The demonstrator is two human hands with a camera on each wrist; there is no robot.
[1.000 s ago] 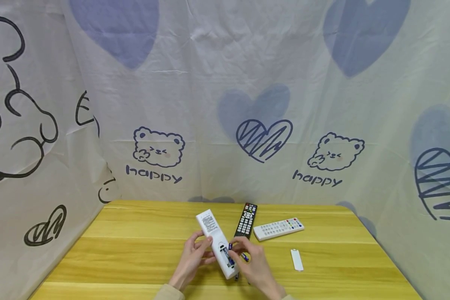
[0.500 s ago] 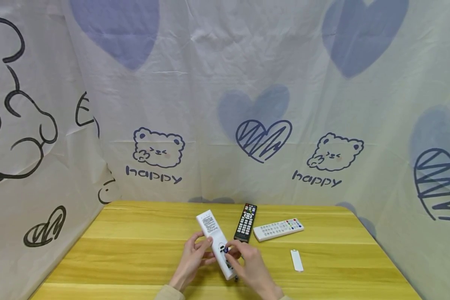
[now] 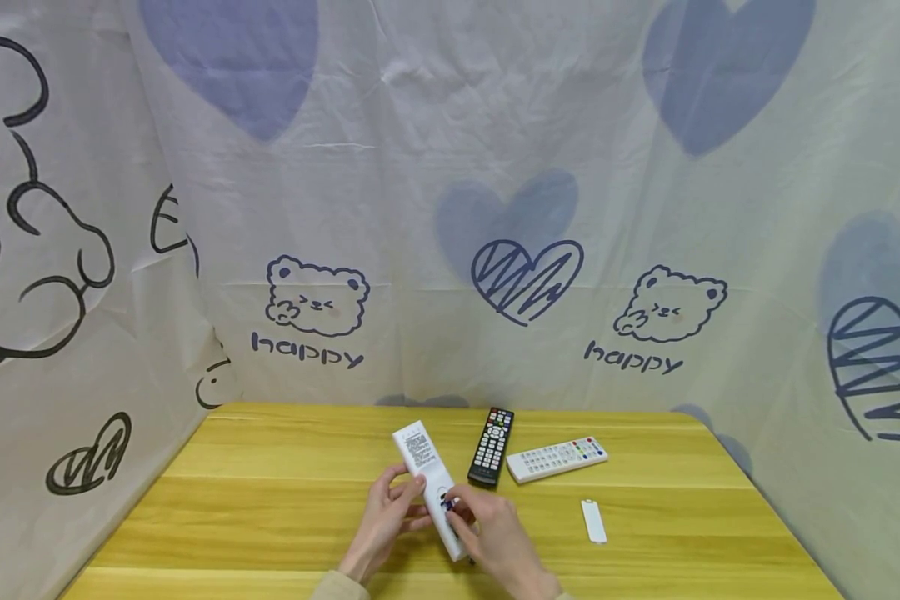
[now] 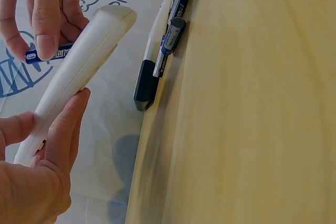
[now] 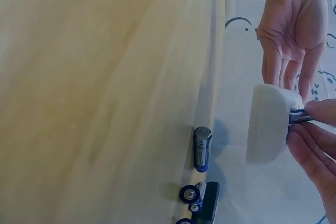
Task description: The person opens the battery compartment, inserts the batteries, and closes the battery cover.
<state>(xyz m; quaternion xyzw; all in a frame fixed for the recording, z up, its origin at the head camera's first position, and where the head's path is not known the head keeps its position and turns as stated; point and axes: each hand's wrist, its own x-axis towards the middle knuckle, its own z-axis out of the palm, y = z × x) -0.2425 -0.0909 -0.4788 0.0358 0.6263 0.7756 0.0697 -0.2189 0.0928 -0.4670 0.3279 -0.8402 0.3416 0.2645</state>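
Observation:
In the head view my left hand (image 3: pixel 381 518) holds a white remote control (image 3: pixel 422 454), back side up and raised above the table. Its thumb lies along one edge, with fingers beneath. My right hand (image 3: pixel 501 533) pinches a blue battery (image 4: pixel 62 52) against the upper end of the remote's open battery compartment. The right wrist view has that battery (image 5: pixel 299 116) partly inside the recess, between thumb and fingers. Right-hand fingers hide most of the compartment. Loose batteries (image 4: pixel 180 1) lie on the table below; a separate one (image 5: pixel 201 149) shows in the right wrist view.
A black remote (image 3: pixel 492 446) lies behind my right hand. Beside it, a second white remote (image 3: pixel 557 459) rests buttons up. The small white battery cover (image 3: pixel 593 521) lies on the wooden table (image 3: pixel 270 500) to the right. A printed cloth (image 3: pixel 435 125) hangs behind.
My right hand has shifted left, bringing the battery from beside the remote down to its compartment. The left hand and the remote have barely moved.

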